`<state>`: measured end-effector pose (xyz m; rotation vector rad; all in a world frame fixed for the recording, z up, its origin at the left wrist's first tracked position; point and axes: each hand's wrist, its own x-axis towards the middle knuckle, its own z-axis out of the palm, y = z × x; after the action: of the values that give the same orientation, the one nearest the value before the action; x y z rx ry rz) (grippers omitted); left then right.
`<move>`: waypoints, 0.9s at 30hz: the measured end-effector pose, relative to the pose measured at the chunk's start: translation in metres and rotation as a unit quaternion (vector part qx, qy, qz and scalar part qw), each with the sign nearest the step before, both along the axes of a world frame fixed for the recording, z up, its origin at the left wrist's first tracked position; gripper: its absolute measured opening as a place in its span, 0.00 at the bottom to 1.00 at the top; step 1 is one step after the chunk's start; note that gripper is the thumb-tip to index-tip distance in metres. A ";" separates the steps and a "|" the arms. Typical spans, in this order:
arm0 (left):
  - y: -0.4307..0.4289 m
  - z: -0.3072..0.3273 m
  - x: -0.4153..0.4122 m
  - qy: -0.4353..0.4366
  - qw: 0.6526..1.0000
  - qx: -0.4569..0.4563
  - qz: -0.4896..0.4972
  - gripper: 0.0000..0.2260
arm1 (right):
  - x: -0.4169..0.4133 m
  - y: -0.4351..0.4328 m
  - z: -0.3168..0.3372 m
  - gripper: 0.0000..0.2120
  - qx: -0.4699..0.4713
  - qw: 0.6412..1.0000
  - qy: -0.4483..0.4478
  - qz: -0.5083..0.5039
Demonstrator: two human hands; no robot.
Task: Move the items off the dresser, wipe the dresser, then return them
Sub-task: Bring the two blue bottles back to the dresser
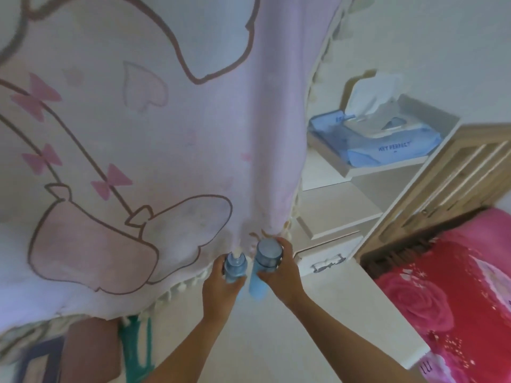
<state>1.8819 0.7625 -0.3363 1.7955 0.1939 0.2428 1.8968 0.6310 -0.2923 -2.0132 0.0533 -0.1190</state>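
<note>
Left hand [221,291] and right hand [280,276] each hold a bottle over the dresser [331,313].
Fingers [284,246] are curled around the pump bottle [234,268] and the capped bottle [267,254]; the smooth plastic is probably light but slippery, so grip mid-body.

pump bottle [234,266] base hidden — blurred, cloth [110,134] cropped

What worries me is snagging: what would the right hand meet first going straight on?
Probably the tasselled edge of the pink cloth, just ahead of the right hand and its blue bottle; depth is unclear.
</note>
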 end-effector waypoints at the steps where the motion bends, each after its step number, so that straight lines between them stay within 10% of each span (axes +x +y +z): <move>1: -0.001 -0.002 0.006 -0.005 1.000 0.001 0.007 0.20 | 0.008 0.000 -0.003 0.35 -0.002 1.000 -0.005 0.002; 11: -0.010 -0.012 0.045 -0.039 0.993 0.091 0.065 0.23 | 0.055 0.001 -0.023 0.30 -0.045 0.999 -0.021 0.000; 27: -0.002 0.001 -0.046 0.200 0.952 0.225 0.054 0.29 | 0.001 -0.021 -0.026 0.41 -0.073 0.995 0.004 0.070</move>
<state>1.8359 0.7609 -0.3349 2.2805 0.5618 -0.0093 1.8975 0.6105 -0.3182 -2.1559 -0.0942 -0.0248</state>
